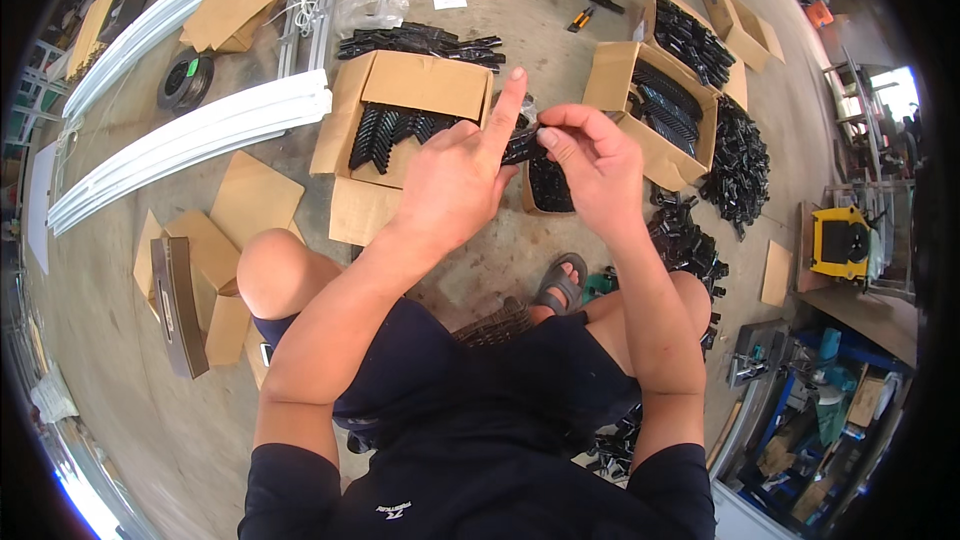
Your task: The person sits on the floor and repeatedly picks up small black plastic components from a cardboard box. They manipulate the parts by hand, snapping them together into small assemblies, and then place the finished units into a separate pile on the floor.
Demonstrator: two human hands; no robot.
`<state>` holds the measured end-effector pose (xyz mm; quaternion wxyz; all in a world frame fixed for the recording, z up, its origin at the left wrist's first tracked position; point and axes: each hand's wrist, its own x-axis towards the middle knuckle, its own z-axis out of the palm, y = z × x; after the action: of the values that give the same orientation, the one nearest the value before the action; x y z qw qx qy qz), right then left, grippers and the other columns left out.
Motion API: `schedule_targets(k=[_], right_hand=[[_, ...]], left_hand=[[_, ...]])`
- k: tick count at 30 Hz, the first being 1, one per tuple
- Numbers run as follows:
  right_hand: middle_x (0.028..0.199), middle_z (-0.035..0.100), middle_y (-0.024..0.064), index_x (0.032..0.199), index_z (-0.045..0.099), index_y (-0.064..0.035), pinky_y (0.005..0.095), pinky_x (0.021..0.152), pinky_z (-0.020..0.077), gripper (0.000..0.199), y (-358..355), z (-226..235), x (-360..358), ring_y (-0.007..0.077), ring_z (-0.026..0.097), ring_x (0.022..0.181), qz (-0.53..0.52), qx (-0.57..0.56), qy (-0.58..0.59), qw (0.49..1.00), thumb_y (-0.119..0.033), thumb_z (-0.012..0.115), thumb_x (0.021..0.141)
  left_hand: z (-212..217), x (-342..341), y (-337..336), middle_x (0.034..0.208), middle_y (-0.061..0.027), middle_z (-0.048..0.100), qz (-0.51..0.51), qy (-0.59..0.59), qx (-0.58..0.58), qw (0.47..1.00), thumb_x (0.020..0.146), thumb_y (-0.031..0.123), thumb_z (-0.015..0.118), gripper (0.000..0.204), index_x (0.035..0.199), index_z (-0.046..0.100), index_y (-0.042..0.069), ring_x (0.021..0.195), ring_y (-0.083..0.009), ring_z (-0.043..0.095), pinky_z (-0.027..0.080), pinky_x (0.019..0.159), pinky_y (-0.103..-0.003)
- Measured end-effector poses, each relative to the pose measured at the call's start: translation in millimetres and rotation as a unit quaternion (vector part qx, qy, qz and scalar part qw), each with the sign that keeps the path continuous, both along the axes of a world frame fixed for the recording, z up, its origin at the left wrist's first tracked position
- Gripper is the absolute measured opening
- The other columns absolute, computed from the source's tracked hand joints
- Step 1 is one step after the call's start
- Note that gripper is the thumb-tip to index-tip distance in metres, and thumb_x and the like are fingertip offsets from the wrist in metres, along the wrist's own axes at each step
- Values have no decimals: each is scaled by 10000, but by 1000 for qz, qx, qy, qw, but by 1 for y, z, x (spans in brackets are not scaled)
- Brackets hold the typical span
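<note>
In front of my chest, both hands meet at a small black part point(519, 149), probably plastic; its exact kind is hard to make out. My left hand point(448, 185) is closed on one end of it, the index finger pointing up and away. The other end is pinched between the thumb and fingers of my right hand point(602, 175). Beneath my left hand stands an open cardboard box point(440, 83) with black ribbed parts point(375, 138) laid in rows. A smaller box point(548, 208) of black pieces sits on the floor below my right hand.
To the right, another open carton point(607, 80) holds stacked black parts, beside a heap of black pieces point(738, 165). White metal profiles point(200, 145) lie at the left, near a wire spool point(186, 80). Loose cardboard point(255, 195) lies by my left knee.
</note>
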<state>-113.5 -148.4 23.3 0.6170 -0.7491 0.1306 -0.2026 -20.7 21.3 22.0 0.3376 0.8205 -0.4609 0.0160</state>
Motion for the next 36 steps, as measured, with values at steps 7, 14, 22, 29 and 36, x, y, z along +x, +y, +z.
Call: schedule_targets(k=[7, 14, 22, 29, 36], right_hand=[[984, 697, 60, 994, 749, -56, 330, 764, 521, 176, 8, -5, 14, 230, 633, 923, 0, -245, -97, 965, 10, 767, 832], [987, 699, 24, 933, 746, -102, 373, 797, 532, 188, 4, -2, 18, 270, 628, 936, 13, -399, -151, 904, -62, 774, 751], [1026, 681, 24, 921, 743, -105, 424, 892, 505, 219, 3, -8, 22, 286, 616, 1040, 7, -442, -194, 876, -103, 773, 704], [1070, 685, 37, 961, 749, -95, 423, 943, 485, 241, 4, -2, 18, 299, 615, 1091, 33, -448, -163, 878, -100, 777, 721], [1100, 715, 119, 1067, 751, -37, 394, 917, 516, 201, -24, 2, 7, 319, 647, 1049, -74, -290, -107, 948, -125, 744, 886]], left_hand=[[-5, 4, -1, 951, -105, 738, 4, -18, -26, 1000, 738, 42, 864, 1125, 1646, 201, 48, 848, -298, 703, 584, 762, -400], [-9, 9, 0, 938, -92, 736, -7, -71, -74, 995, 700, -18, 834, 1097, 1623, 242, -12, 817, -276, 699, 592, 736, -368], [-6, 8, 1, 931, -100, 729, -8, -69, -75, 995, 697, -34, 825, 1068, 1611, 272, -23, 807, -273, 700, 591, 733, -364], [-5, 5, 2, 951, -120, 739, -11, -62, -74, 995, 716, -27, 830, 1076, 1627, 260, 15, 834, -291, 717, 594, 757, -374], [3, -1, 2, 988, -161, 763, 73, 151, -121, 979, 794, 119, 861, 561, 1269, 567, 68, 916, -307, 758, 592, 767, -372]])
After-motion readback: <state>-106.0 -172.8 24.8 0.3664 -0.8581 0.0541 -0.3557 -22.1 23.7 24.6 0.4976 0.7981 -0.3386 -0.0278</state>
